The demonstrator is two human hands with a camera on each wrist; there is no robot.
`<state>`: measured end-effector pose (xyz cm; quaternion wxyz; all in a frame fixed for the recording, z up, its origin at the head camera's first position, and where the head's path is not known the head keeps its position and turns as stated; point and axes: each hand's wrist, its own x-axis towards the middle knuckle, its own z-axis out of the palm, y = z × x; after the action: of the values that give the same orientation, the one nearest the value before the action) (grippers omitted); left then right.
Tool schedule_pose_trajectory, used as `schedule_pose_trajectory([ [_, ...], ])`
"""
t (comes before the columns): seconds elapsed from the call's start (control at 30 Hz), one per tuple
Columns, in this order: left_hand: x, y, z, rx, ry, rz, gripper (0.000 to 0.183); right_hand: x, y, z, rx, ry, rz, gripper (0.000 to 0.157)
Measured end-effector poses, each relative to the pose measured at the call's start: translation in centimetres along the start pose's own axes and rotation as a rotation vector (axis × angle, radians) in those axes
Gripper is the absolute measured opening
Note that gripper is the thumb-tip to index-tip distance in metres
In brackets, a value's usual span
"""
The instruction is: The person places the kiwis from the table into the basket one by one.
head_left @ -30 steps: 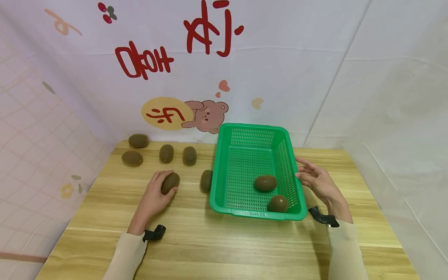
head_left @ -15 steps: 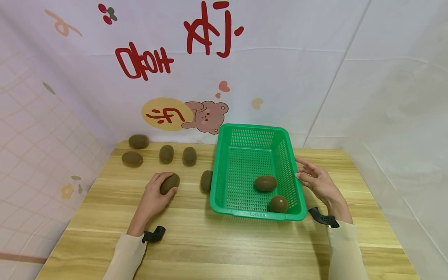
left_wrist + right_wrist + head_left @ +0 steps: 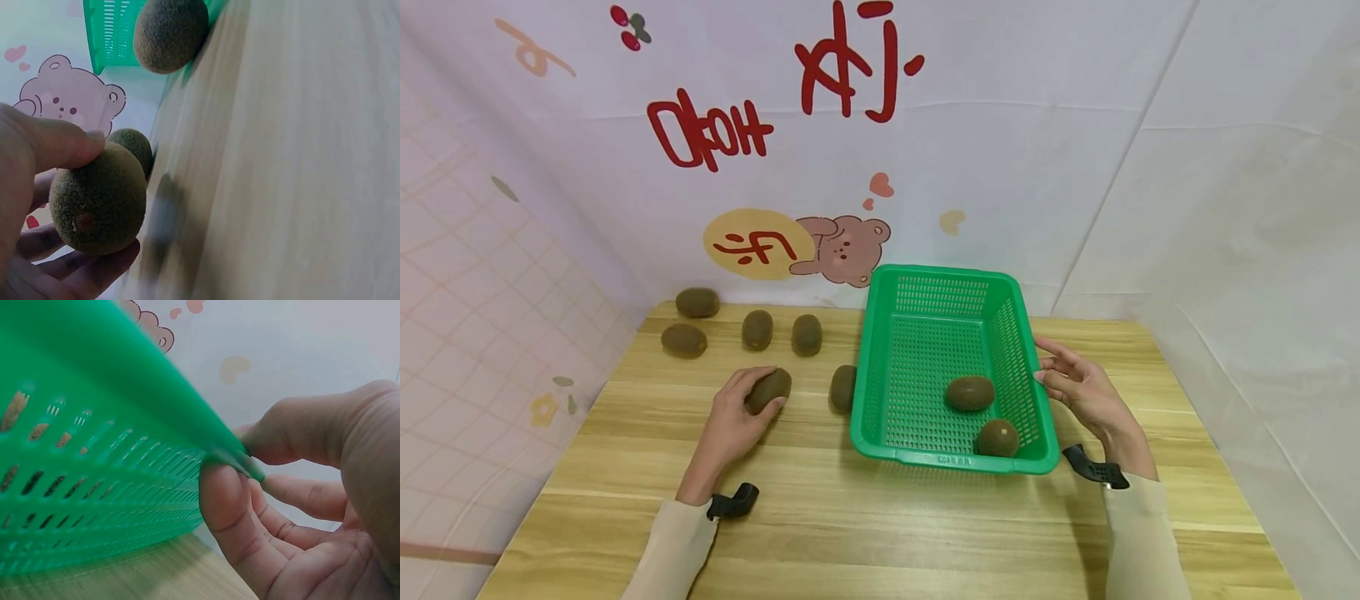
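Note:
My left hand point(image 3: 734, 417) grips a brown kiwi point(image 3: 772, 389) between thumb and fingers. In the left wrist view that kiwi point(image 3: 99, 203) hangs just off the wood, a dark shadow beside it. On the basket's right side, my right hand point(image 3: 1083, 393) pinches the rim of the green plastic basket point(image 3: 953, 461). The right wrist view has the fingers point(image 3: 225, 497) on both sides of that rim. Inside the basket lie two kiwis, one point(image 3: 970, 393) on its side and one point(image 3: 997, 438) near the front right corner.
Another kiwi point(image 3: 842, 388) lies against the basket's left side, partly hidden by it. Several more kiwis, including one at the far left point(image 3: 697, 302) and one closer to the basket point(image 3: 807, 334), rest along the table's back. A printed cloth point(image 3: 1000, 167) hangs behind the wooden table point(image 3: 880, 533).
The left hand has shifted very slightly to the right with its kiwi. The right hand and the basket look unmoved.

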<state>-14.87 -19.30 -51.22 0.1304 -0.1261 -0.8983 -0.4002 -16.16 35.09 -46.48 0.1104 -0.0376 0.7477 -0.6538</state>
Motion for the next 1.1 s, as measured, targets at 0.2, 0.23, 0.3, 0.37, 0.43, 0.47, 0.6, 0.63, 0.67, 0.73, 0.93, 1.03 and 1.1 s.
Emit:
schedule_pose_trajectory([
  [0.2,0.4,0.5,0.2,-0.033,0.011,0.014,0.049,0.0,0.3,-0.1,0.013,-0.004,-0.001,0.070],
  [0.23,0.4,0.6,0.2,-0.039,0.011,0.013,0.048,-0.1,0.4,-0.1,0.010,-0.005,0.002,0.070],
  [0.3,0.5,0.8,0.2,-0.052,0.006,0.004,0.048,-0.1,0.4,-0.1,0.006,-0.003,0.006,0.069],
  [0.37,0.7,1.1,0.2,-0.064,0.002,-0.006,0.048,-0.1,0.4,-0.1,0.003,-0.001,0.007,0.069],
  [0.43,0.8,1.3,0.2,-0.077,-0.001,-0.014,0.049,-0.1,0.3,-0.1,-0.003,-0.003,0.005,0.069],
  [0.47,0.9,1.4,0.2,-0.082,-0.002,-0.017,0.049,-0.1,0.2,-0.1,-0.002,-0.002,0.003,0.069],
  [0.6,1.3,1.9,0.4,-0.108,0.000,-0.010,0.049,-0.1,0.1,-0.1,0.015,-0.006,0.003,0.070],
  [0.63,1.4,2.1,0.4,-0.112,0.003,-0.008,0.049,-0.1,0.1,0.0,0.022,-0.007,0.005,0.071],
  [0.67,1.4,2.2,0.5,-0.117,0.005,-0.006,0.049,-0.1,0.1,0.0,0.026,-0.007,0.008,0.071],
  [0.73,1.6,2.5,0.6,-0.122,0.010,-0.003,0.049,-0.1,0.1,0.1,0.027,-0.008,0.013,0.071],
  [0.93,2.5,3.3,0.9,-0.152,0.003,0.000,0.050,0.1,0.2,-0.2,0.029,-0.029,-0.005,0.071],
  [1.03,3.1,3.7,1.0,-0.169,-0.005,0.006,0.050,0.1,0.3,-0.3,0.034,-0.033,-0.012,0.071],
  [1.1,3.4,4.0,1.1,-0.179,-0.009,0.007,0.049,0.1,0.3,-0.3,0.039,-0.034,-0.012,0.071],
])
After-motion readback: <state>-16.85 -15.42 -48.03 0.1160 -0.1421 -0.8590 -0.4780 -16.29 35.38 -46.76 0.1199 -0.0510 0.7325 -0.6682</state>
